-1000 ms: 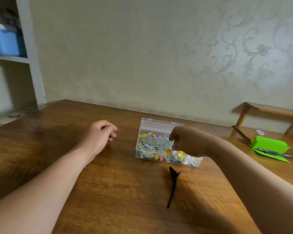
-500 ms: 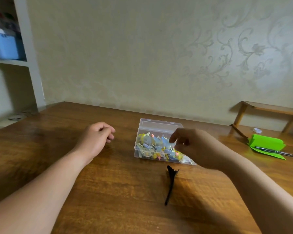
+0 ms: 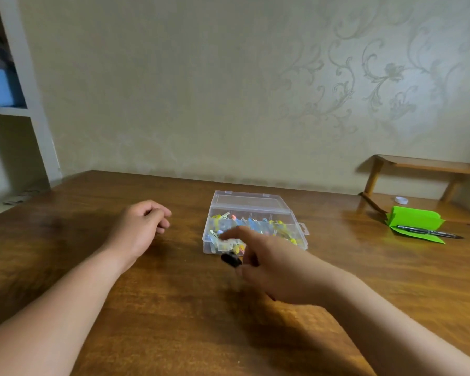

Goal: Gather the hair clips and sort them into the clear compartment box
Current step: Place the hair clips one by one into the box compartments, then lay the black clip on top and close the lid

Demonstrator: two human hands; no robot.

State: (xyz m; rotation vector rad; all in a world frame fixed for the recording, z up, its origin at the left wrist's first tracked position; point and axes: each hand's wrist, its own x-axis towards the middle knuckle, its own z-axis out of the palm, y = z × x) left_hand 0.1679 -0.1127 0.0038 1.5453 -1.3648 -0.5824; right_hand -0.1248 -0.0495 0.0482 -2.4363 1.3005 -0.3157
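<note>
1 black hair clip [image 3: 230, 259] is pinched in the curled fingers of the right hand [image 3: 278, 270], just in front of the clear compartment box [image 3: 255, 223], which sits open on the table [image 3: 174, 308]. Blur hides most of the clip, so the grip could slip. Left hand [image 3: 141, 229] rests loosely curled, empty.

Wood, clear plastic and paper

The surface [image 3: 152, 308] is brown wood with visible grain and a soft sheen. The compartment box [image 3: 244, 204] is clear, smooth plastic. Near the right edge, a bright green folded sheet [image 3: 415, 219] looks like matt paper.
</note>
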